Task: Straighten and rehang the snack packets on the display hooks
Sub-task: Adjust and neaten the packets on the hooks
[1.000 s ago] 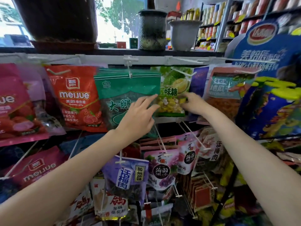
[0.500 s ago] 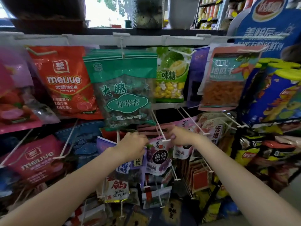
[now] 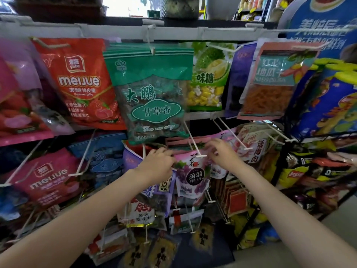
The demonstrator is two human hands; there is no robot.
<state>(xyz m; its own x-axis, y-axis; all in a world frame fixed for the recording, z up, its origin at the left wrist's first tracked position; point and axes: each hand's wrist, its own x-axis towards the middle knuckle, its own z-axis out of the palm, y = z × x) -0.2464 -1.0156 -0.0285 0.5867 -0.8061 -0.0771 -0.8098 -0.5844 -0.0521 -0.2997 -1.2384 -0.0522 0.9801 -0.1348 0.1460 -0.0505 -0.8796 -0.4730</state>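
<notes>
Purple grape-jelly packet (image 3: 192, 174) hangs slightly crooked — left hand (image 3: 157, 167) and right hand (image 3: 222, 152) pinch its top corners.

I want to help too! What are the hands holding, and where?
Both hands, left hand and right hand, grip the purple grape jelly packet by its top corners.

Both hands seemingly pinch the purple grape packet (image 3: 193, 176) top

The grape jelly packet (image 3: 192, 175) hangs on a hook (image 3: 195, 144) between the left hand (image 3: 156, 165) and right hand (image 3: 222, 151), below the apricot packet (image 3: 152, 93).
</notes>
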